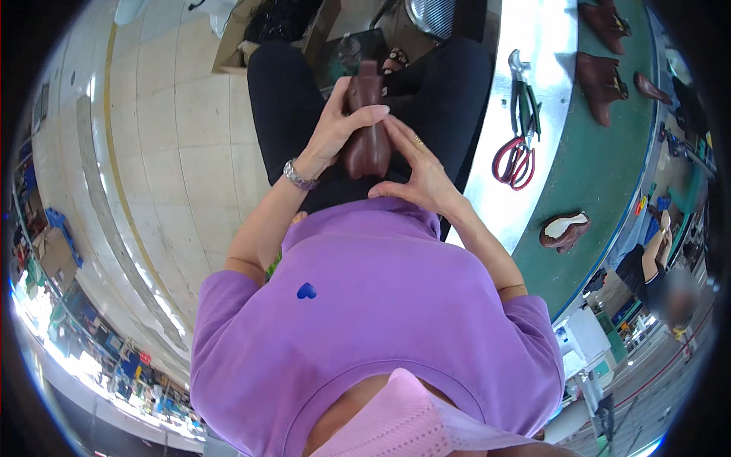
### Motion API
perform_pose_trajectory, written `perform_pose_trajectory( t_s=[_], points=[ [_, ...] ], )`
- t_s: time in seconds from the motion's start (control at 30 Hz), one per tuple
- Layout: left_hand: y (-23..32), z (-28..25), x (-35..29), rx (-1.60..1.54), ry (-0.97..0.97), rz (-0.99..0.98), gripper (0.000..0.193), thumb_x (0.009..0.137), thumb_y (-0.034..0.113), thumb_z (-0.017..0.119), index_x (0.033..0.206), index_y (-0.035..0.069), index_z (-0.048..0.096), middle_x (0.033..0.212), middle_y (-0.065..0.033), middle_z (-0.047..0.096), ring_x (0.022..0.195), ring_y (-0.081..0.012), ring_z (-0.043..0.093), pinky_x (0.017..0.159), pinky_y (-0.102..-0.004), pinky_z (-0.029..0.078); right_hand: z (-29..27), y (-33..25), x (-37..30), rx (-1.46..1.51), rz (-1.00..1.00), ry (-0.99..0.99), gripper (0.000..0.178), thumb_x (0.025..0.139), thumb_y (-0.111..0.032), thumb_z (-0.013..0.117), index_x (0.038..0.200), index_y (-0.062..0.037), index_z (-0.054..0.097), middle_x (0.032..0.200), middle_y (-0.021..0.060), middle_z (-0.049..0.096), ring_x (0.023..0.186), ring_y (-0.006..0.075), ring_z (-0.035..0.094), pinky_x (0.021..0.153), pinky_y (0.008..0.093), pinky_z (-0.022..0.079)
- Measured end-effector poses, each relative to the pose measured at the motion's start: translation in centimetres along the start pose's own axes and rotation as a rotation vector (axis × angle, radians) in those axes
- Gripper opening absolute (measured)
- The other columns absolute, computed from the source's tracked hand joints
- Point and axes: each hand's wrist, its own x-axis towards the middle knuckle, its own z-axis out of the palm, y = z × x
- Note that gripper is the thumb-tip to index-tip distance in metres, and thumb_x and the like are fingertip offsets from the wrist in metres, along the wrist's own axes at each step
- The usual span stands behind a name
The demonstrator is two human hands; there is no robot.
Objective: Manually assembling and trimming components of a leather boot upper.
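A brown leather shoe (368, 152) lies over my lap, its rounded end toward my body and its narrow end pointing away. My left hand (343, 126) is closed around its left side, with the thumb laid across the top. At the shoe's right side is my right hand (421, 171), its fingers stretched out and the fingertips at the leather near my left thumb. The right thumb stands apart from the fingers, close to the rounded end. The underside of the shoe and some left fingers are hidden.
On the metal strip to my right lie green-handled pincers (521, 99) and red-handled scissors (515, 164). Beyond, a green bench (560, 190) carries brown boot uppers (601, 80) and a shoe with a white insole (565, 231). A cardboard box (232, 49) stands ahead. Another person (647, 266) is at far right.
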Motion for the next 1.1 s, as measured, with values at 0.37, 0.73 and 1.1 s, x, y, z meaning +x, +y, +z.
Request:
perform_pose_trajectory(
  t_s=[0.37, 0.73, 1.1],
  points=[
    [7.8, 3.9, 5.4, -0.506, -0.188, -0.165, 0.064, 0.088, 0.054, 0.045, 0.132, 0.008, 0.039, 0.123, -0.0152, 0.051, 0.111, -0.0258, 0.052, 0.096, -0.0413, 0.04, -5.0, 0.1, -3.5, 0.434, -0.041, 0.356, 0.109, 0.06, -0.01, 0.085, 0.143, -0.0058, 0.015, 0.137, 0.0122, 0.039, 0.112, 0.0215, 0.052, 0.091, 0.0342, 0.045],
    [3.3, 2.9, 4.5, -0.149, -0.298, -0.157, 0.067, 0.094, 0.047, 0.04, 0.145, 0.018, 0.008, 0.145, -0.0217, 0.018, 0.122, -0.0331, 0.043, 0.097, -0.0427, 0.038, -15.7, 14.2, -12.7, -0.386, 0.538, 1.516, 0.074, 0.084, -0.031, 0.061, 0.14, -0.0023, 0.023, 0.119, 0.0218, 0.054, 0.102, 0.0273, 0.059, 0.087, 0.0354, 0.044],
    [4.0, 2.6, 1.3, 0.021, -0.218, -0.083, 0.048, 0.094, 0.032, 0.048, 0.133, 0.006, 0.038, 0.13, -0.0126, 0.047, 0.111, -0.0242, 0.054, 0.092, -0.0357, 0.044, -33.1, 17.3, 5.2, -0.251, 0.503, 1.292, 0.047, 0.082, -0.04, 0.059, 0.1, 0.003, 0.058, 0.067, 0.013, 0.066, 0.071, 0.0222, 0.067, 0.068, 0.0339, 0.049]
  ],
)
